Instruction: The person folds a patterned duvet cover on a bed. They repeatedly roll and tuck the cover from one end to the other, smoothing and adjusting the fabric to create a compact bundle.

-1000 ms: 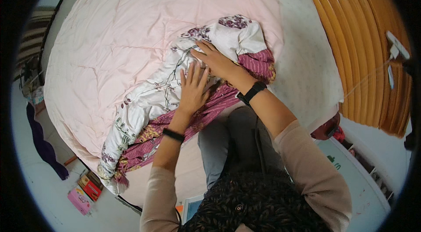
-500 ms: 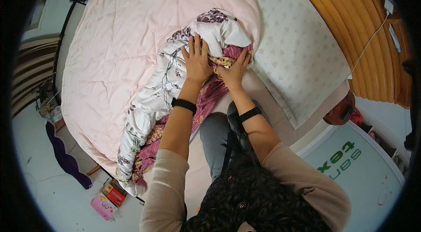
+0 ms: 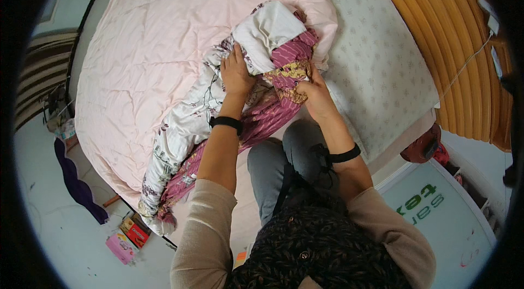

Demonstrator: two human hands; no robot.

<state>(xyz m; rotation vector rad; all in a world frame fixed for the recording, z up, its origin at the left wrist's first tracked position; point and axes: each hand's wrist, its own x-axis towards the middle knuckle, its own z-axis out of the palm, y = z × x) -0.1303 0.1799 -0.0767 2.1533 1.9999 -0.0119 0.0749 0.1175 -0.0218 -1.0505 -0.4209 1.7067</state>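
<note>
A bunched floral duvet cover (image 3: pixel 185 120), white with dark sprigs on one face and magenta with yellow flowers on the other, lies in a long strip over the near edge of a pink quilt (image 3: pixel 147 43). My left hand (image 3: pixel 237 73) is closed over its white side, fingers bent on the cloth and the thumb mostly hidden. At the strip's far right end, my right hand (image 3: pixel 318 95) pinches the magenta-and-yellow side between thumb and fingers. Between my hands the cloth is folded and slightly raised.
A pale patterned pillow or mat (image 3: pixel 376 43) lies right of the quilt, beside a curved wooden headboard (image 3: pixel 436 32). A white cable (image 3: pixel 472 62) hangs there. A glass-topped table (image 3: pixel 436 207) and a dark red bag (image 3: pixel 423 144) stand at lower right. Small boxes (image 3: pixel 128 240) sit on the floor at left.
My right hand has moved right and slightly nearer, drawing the magenta cloth with it. My left hand has gone from spread flat to curled on the cover. More magenta and yellow shows.
</note>
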